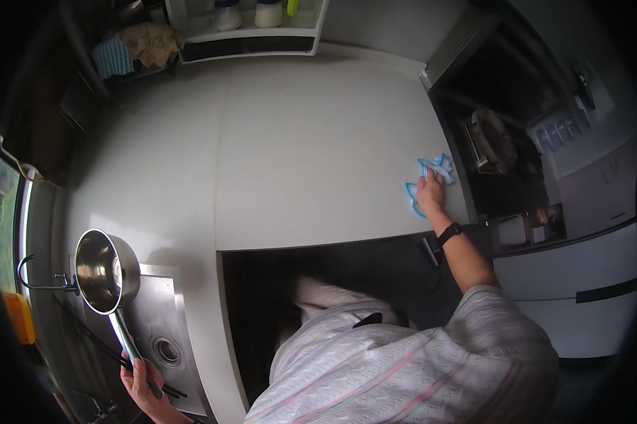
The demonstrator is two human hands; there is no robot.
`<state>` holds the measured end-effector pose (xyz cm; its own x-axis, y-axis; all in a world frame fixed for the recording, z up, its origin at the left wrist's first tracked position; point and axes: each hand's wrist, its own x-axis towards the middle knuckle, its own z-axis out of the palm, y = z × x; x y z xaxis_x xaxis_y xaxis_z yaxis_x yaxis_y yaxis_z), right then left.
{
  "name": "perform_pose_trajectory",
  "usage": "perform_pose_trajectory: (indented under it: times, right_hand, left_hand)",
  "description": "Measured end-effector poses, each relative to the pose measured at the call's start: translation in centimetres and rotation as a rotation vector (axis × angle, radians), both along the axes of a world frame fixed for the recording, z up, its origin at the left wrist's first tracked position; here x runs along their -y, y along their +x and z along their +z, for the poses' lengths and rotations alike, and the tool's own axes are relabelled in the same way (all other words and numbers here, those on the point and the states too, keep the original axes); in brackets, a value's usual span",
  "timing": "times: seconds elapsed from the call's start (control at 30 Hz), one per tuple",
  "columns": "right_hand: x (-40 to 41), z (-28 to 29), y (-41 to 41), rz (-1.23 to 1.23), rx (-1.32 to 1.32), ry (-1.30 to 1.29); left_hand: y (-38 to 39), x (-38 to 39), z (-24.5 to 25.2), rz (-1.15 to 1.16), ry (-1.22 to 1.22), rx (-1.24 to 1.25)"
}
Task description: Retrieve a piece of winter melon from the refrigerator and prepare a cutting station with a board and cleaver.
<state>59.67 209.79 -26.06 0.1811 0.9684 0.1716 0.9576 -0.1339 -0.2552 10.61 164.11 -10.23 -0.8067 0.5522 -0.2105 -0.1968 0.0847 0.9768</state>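
Observation:
By its long handle my left hand holds a steel saucepan, raised over the edge of the sink. The pan's inside faces the camera, and nothing shows in it. Dark thin sticks pass near or behind that hand; whether the fingers touch them I cannot tell. My right hand rests on a white cloth with blue edging at the right end of the pale countertop. The cloth lies bunched around the fingers and partly under the palm. A dark band circles the right wrist.
The steel sink with its drain lies at lower left, a curved faucet beside it. A white shelf holding jars stands at the back. Dark shelving borders the counter's right end. An orange object is at far left.

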Motion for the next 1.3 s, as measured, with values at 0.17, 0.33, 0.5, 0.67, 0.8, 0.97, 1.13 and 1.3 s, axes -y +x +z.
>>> perform_pose_trajectory:
  times: [0.17, 0.33, 0.5, 0.67, 0.8, 0.97, 1.13, 1.3]
  right_hand:
    - [-10.9, 1.0, -1.6, 0.087, 0.061, -0.070]
    - [-24.6, 0.8, -11.4, 0.173, 0.123, -0.202]
    - [-24.4, 1.5, -33.1, 0.520, 0.012, -0.211]
    - [-20.1, 2.2, -49.8, 0.889, -0.086, -0.073]
    - [-11.0, 3.4, -60.3, 1.223, -0.080, -0.098]
    - [6.8, 2.5, -64.0, 1.688, -0.147, -0.268]
    - [21.8, 2.0, -59.1, 2.070, -0.255, -0.534]
    - [23.9, 3.8, -55.8, 2.058, -0.340, -0.789]
  left_hand:
    - [0.1, -2.2, 0.9, 0.018, 0.019, 0.042]
    - [-0.1, -4.6, 0.7, 0.026, 0.016, 0.040]
    - [1.2, -5.1, 2.0, 0.210, -0.015, 0.085]
    - [1.0, -5.0, 1.4, 0.245, -0.039, 0.143]
    - [1.8, -3.2, 0.6, 0.354, -0.067, 0.171]
    - [2.6, -0.3, 0.0, 0.452, -0.020, 0.184]
    - [2.1, 1.0, -0.8, 0.415, 0.062, 0.166]
    - [2.0, 2.8, -0.6, 0.374, 0.120, 0.165]
